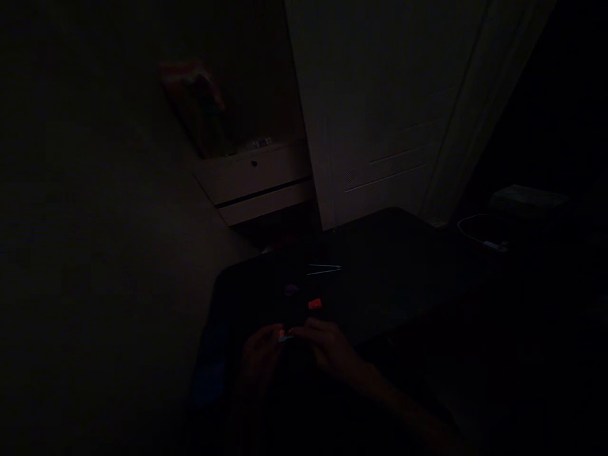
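The view is very dark. My left hand [260, 351] is closed, its fingertips pinching a small orange-red piece [282, 333]. A thin pale strip [285, 338] lies just below that piece and reaches toward the fingertips of my right hand [327, 344]. That hand is closed too, thumb and fingers brought together at the strip's right end. Both hands are close together over the near part of the dark table [380, 272]. Just beyond them rests an orange-red block [315, 304]. Farther off lie metal tweezers [324, 269], their two arms spread.
A dim purplish object [291, 289] lies left of the tweezers. Behind the table stand a drawer unit [275, 171] and a pale panel [375, 114]. A red bag-like item [194, 95] is on the unit. At the right is a white cable [468, 221].
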`<action>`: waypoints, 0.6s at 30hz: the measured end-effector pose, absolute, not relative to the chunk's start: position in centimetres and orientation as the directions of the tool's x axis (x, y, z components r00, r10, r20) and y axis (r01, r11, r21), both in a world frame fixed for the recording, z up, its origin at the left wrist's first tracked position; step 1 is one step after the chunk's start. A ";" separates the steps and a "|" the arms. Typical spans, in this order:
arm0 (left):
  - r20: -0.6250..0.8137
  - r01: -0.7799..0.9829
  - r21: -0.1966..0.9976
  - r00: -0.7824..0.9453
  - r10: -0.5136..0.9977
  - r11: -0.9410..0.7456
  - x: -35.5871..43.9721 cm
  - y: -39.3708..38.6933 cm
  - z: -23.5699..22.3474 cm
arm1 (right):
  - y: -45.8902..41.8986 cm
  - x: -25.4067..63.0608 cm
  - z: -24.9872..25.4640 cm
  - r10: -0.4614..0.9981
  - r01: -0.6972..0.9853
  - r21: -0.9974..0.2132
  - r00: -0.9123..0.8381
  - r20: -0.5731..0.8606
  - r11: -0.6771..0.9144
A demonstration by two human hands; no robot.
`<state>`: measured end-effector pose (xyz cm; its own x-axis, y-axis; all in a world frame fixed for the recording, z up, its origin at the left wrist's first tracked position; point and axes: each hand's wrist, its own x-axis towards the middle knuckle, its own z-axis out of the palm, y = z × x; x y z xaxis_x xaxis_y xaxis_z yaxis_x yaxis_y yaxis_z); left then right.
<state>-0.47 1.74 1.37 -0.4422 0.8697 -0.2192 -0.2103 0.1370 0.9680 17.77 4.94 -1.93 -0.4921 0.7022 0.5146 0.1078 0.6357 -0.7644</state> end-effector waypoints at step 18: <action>-0.221 -0.187 0.971 -0.460 0.860 0.150 -0.3 1.4 1.6 | 4.9 17.5 -0.9 0.781 0.042 -0.879 -0.481 0.399 0.475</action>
<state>-0.34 1.44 1.65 -0.4596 0.8601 -0.2212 -0.1871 0.1497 0.9709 17.55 4.92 -0.95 -0.4807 0.7807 0.3993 0.0417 0.4752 -0.8789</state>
